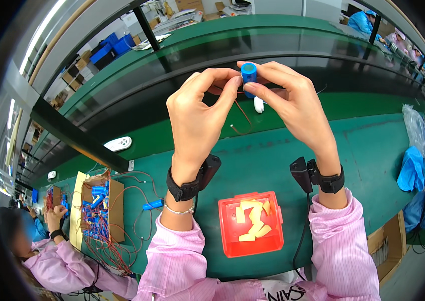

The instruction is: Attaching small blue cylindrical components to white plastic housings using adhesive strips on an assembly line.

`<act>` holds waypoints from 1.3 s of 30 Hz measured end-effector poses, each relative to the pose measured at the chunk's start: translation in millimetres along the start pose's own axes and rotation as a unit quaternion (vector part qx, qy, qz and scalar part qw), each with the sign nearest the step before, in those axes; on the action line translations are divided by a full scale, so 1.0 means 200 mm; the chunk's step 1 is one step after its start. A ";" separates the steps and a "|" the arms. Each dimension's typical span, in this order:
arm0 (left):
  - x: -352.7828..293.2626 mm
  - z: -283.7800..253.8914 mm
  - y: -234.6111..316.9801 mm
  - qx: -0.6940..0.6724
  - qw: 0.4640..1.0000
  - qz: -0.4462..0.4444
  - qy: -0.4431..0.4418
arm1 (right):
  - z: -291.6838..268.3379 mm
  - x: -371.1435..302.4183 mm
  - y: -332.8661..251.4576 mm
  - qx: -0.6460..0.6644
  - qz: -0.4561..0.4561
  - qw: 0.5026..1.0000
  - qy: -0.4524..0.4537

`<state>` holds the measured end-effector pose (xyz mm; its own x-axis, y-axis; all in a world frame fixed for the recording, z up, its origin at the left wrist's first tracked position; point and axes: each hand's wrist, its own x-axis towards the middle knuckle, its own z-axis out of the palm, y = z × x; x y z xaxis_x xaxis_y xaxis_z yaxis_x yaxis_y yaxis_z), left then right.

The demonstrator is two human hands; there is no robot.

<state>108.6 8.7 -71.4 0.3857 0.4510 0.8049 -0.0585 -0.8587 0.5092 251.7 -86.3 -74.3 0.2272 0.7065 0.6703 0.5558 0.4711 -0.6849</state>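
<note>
A blue cylindrical battery cell (249, 73) stands upright between the thumb and fingers of my right hand (293, 98), raised over the far side of the bench. My left hand (197, 108) is closed in a pinch right against the cell's left side; what lies between its fingertips is hidden. A thin reddish-brown wire (247, 118) with a small pale connector hangs below the hands. Nearer to me, between my forearms, is a red plastic tray (225, 241) with several pale yellow strips (255, 214) in it.
On the left, a cardboard box (117, 213) holds blue cells with tangled wires (109, 253); one loose cell (153, 204) lies beside it. Co-workers sit on both sides. A dark conveyor belt (187, 55) runs beyond the bench. A metal post (74, 130) rises at left.
</note>
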 end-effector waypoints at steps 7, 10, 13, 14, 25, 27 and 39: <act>-0.01 0.03 -0.02 0.019 0.999 0.019 0.018 | -0.01 0.00 0.01 -0.046 -0.016 0.999 -0.021; -0.03 0.06 -0.02 0.027 0.999 -0.004 0.044 | 0.01 0.00 0.01 -0.057 -0.019 0.998 -0.028; -0.02 0.05 0.00 -0.032 0.997 -0.061 0.029 | 0.00 -0.01 0.04 0.015 -0.002 0.999 -0.031; -0.02 0.05 0.00 -0.062 0.995 -0.082 0.018 | 0.00 -0.01 0.05 0.052 0.007 0.998 -0.031; 0.00 -0.04 -0.03 -0.347 0.908 -0.229 -0.050 | -0.05 0.02 0.07 0.197 0.086 0.971 -0.107; 0.00 -0.05 -0.03 -0.362 0.901 -0.232 -0.066 | -0.07 0.02 0.07 0.228 0.123 0.956 -0.135; 0.03 -0.10 0.03 -0.329 0.911 -0.199 -0.148 | -0.30 0.00 0.12 0.395 0.147 0.896 -0.138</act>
<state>91.5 11.7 -58.4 0.7224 0.5262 0.4486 -0.3619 -0.2650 0.8938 312.7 -107.4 -73.1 0.0048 0.9139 0.4060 -0.2607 0.3931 -0.8818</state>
